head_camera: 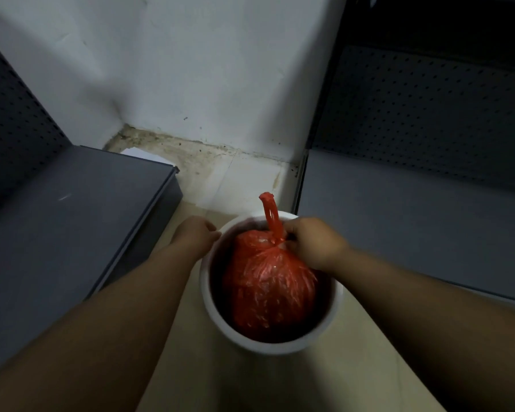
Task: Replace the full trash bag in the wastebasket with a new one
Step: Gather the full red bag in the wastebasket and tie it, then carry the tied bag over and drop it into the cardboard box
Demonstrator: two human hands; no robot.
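Your right hand pinches knot of tied red trash bag, bag sitting inside white wastebasket on floor. Your left hand clasps wastebasket's far-left rim. Bag handle sticks up beside right fingers.

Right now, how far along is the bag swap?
Done: the red bag is knotted shut. In hand: the right hand grips its neck at the knot, and the left hand steadies the bin rim; the bag sits inside. Left: lifting it out and fitting a new bag; none is visible.
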